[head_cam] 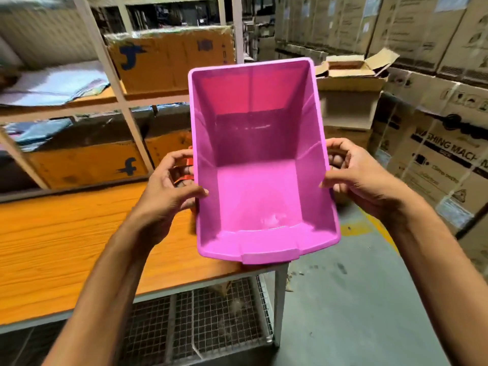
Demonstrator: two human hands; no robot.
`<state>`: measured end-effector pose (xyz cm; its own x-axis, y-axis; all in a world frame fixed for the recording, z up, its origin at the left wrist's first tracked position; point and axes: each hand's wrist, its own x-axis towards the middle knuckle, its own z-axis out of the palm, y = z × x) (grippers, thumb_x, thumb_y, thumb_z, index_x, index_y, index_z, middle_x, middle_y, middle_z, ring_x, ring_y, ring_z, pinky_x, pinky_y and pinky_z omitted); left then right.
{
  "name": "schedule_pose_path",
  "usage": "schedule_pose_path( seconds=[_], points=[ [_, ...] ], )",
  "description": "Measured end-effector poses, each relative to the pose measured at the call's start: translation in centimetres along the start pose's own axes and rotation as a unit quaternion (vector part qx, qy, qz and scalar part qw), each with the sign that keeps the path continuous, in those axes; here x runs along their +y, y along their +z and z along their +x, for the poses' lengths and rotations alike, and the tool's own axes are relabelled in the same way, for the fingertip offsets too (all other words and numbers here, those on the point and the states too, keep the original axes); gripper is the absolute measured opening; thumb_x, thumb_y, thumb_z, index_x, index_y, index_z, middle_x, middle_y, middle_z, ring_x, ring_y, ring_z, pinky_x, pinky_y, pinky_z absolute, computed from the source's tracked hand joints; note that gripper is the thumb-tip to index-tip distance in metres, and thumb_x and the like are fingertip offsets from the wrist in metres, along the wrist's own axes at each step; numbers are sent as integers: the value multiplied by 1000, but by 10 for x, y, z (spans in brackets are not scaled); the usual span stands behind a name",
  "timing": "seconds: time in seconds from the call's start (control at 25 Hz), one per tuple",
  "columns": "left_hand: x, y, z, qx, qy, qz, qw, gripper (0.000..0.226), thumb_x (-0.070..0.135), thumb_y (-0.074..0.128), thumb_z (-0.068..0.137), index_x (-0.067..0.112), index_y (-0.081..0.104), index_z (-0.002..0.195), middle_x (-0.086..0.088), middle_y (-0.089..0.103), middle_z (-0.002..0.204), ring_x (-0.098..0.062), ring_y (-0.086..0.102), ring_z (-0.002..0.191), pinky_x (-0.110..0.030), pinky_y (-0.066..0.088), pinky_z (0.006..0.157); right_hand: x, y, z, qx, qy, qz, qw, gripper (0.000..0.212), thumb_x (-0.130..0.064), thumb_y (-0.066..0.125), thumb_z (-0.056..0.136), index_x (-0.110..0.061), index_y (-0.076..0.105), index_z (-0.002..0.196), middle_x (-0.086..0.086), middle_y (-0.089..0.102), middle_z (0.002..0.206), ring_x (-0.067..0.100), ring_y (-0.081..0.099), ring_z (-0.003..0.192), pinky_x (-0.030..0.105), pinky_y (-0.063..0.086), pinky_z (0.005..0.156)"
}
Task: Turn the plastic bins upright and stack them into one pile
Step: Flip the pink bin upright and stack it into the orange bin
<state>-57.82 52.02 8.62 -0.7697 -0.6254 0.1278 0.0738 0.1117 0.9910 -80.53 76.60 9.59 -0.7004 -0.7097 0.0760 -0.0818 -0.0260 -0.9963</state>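
Note:
A pink plastic bin [261,165] is held in the air over the right end of the orange table, its open side facing me and its inside bare. My left hand [169,186] grips its left wall, thumb on the rim. My right hand [353,175] grips the right wall the same way. A sliver of a red bin [186,170] shows behind my left fingers, mostly hidden by the pink bin.
The orange wooden table [79,239] has a wire-mesh shelf [200,323] underneath. Behind it stands a metal rack [124,101] with orange cartons and folded cloth. Stacked cardboard boxes [435,159] line the right side, with grey floor [356,299] between them and the table.

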Motion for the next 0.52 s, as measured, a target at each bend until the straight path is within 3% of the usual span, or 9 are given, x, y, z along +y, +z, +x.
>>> schedule_pose_path(
  seconds=[0.12, 0.2, 0.24, 0.32, 0.36, 0.44, 0.52],
  points=[
    [20, -18, 41, -3, -30, 20, 999, 63, -16, 69, 76, 20, 60, 126, 0, 69, 92, -9, 69, 77, -27, 56, 64, -15, 16, 50, -21, 58, -1, 998, 48, 22, 46, 87, -13, 54, 118, -5, 65, 55, 5, 58, 44, 19, 49, 44],
    [32, -28, 71, -15, -60, 31, 998, 46, -13, 63, 82, 20, 63, 116, 2, 69, 80, -4, 67, 61, -20, 53, 51, -26, 23, 85, -72, 112, 0, 991, 37, 13, 55, 84, -17, 59, 104, -2, 65, 60, 4, 58, 47, 17, 46, 43],
    [36, -34, 86, -28, -80, 38, 996, 40, -14, 55, 87, 19, 65, 108, 2, 67, 73, -2, 64, 54, -18, 51, 45, -32, 28, 101, -104, 138, -12, 985, 37, 7, 68, 71, -19, 59, 97, 2, 62, 67, 5, 53, 51, 17, 42, 45],
    [41, -43, 113, -55, -126, 50, 989, 40, -15, 41, 89, 16, 65, 94, 4, 66, 65, -2, 61, 46, -17, 50, 41, -40, 34, 129, -132, 189, -26, 973, 65, -1, 83, 31, -21, 53, 85, 7, 46, 76, 13, 37, 59, 21, 36, 52],
    [42, -46, 124, -56, -155, 52, 985, 37, -13, 38, 88, 14, 64, 89, 4, 66, 62, -3, 61, 44, -16, 50, 41, -44, 37, 142, -135, 208, -13, 969, 68, -1, 83, 25, -21, 51, 81, 7, 44, 76, 16, 38, 60, 21, 40, 55],
    [41, -53, 144, -31, -212, 68, 974, 27, -5, 39, 89, 11, 58, 80, 2, 65, 52, -7, 58, 37, -16, 48, 39, -44, 42, 173, -124, 232, 4, 965, 56, 5, 76, 38, -19, 53, 84, 8, 55, 80, 20, 56, 63, 22, 54, 64],
    [38, -56, 159, -16, -246, 94, 965, 15, 2, 45, 87, 9, 57, 84, -3, 66, 51, -10, 57, 37, -19, 48, 40, -38, 45, 202, -127, 250, 8, 960, 64, 10, 77, 33, -21, 49, 81, 7, 48, 78, 22, 50, 64, 23, 51, 64]
  ],
)
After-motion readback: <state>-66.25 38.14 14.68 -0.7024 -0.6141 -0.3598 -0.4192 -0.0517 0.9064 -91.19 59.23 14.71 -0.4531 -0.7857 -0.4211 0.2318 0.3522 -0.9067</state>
